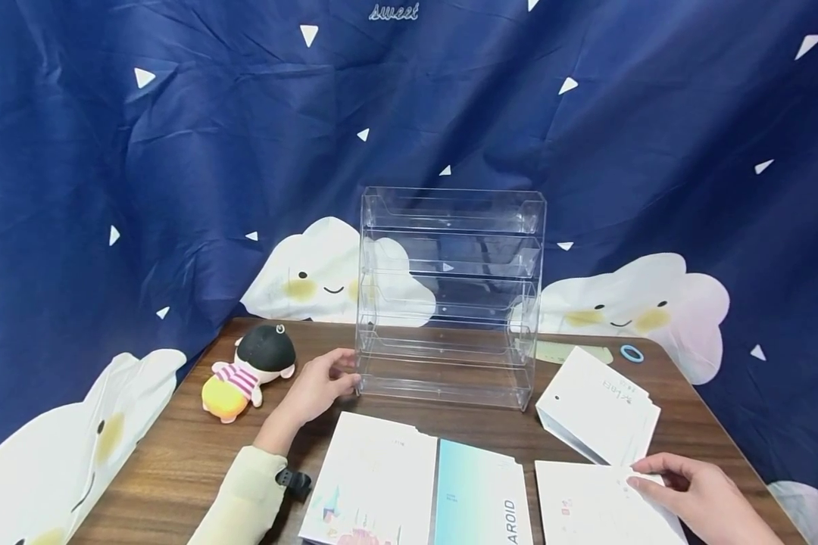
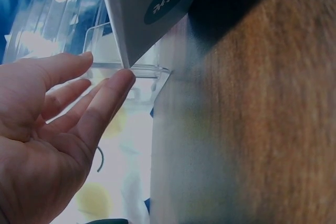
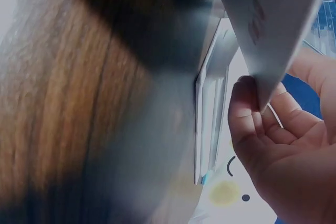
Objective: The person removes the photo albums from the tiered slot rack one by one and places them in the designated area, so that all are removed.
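Note:
A clear plastic rack with several tiers [image 1: 448,344] stands upright on the table. My left hand [image 1: 322,384] is at its lower left edge, fingers loosely bent and thumb apart; the left wrist view shows this hand [image 2: 58,124] with nothing pinched. In the head view my right hand [image 1: 705,496] pinches the right edge of a white flat box [image 1: 589,503] with small red print. The right wrist view shows the fingers [image 3: 247,116] at this box's corner. Behind it lies another white box [image 1: 603,397], turned at an angle.
A white box with coloured drawings [image 1: 375,484] and a blue-and-white box [image 1: 480,488] lie in front of the rack. On the left lies a plush doll [image 1: 248,371]. A blue ring [image 1: 632,353] and a pale green flat piece [image 1: 559,352] are at the back right.

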### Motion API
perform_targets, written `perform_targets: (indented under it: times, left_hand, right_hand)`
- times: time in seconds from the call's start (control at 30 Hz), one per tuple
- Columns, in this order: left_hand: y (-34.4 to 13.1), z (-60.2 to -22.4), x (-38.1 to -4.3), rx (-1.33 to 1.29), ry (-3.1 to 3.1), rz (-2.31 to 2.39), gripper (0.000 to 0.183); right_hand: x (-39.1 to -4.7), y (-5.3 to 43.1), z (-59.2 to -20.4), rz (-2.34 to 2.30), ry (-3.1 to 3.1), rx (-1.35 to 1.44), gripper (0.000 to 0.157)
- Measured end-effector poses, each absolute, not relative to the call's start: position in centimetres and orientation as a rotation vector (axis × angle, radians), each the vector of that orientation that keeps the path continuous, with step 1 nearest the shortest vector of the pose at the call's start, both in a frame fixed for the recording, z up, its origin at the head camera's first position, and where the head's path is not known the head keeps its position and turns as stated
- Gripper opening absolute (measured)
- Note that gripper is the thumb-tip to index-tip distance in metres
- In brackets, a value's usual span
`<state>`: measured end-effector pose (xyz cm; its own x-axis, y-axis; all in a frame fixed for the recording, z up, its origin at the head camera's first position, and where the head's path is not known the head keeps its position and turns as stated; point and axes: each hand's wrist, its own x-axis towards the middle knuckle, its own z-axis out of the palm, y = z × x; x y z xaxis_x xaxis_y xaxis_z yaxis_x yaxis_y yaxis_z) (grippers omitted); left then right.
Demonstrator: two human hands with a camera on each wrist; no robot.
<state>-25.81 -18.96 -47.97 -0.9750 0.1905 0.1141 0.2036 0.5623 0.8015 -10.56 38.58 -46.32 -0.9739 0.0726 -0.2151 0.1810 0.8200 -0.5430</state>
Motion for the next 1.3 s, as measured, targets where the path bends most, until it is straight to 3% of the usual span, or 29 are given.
perform_targets:
  times: [1.3]
  left_hand:
    - [-18.94,-48.10,-25.75,-0.354,-2.750,-1.438,0.047]
  right_hand:
    - [-10.52,38.66,-47.02,-0.768,2.748,0.253,0.055]
